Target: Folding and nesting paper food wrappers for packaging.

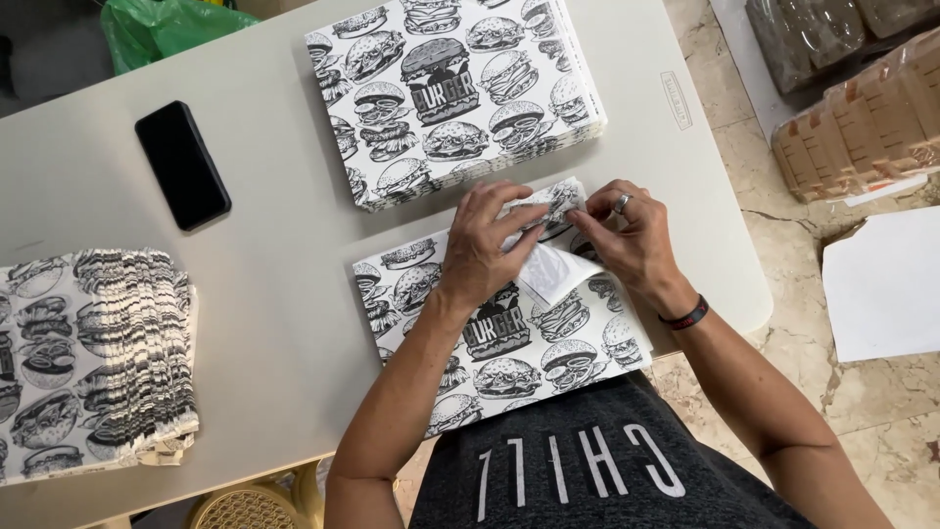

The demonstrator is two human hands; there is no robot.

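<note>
While both hands work at its far edge, the burger-print paper bag [509, 333] lies flat on the white table [284, 333], just in front of the person. The left hand [487, 245] and the right hand [632, 235] each pinch the folded corner flap [553, 211] between fingertips, turning it over so its plain white underside shows. Being thin paper, the bag is likely light and limp, creases easily and could tear; it is best held by its edges. Beyond the bag sits a stack of printed bags [450, 98]; to the bag's far left, a fanned pile of bags [93, 358] and a black phone [182, 165].
</note>
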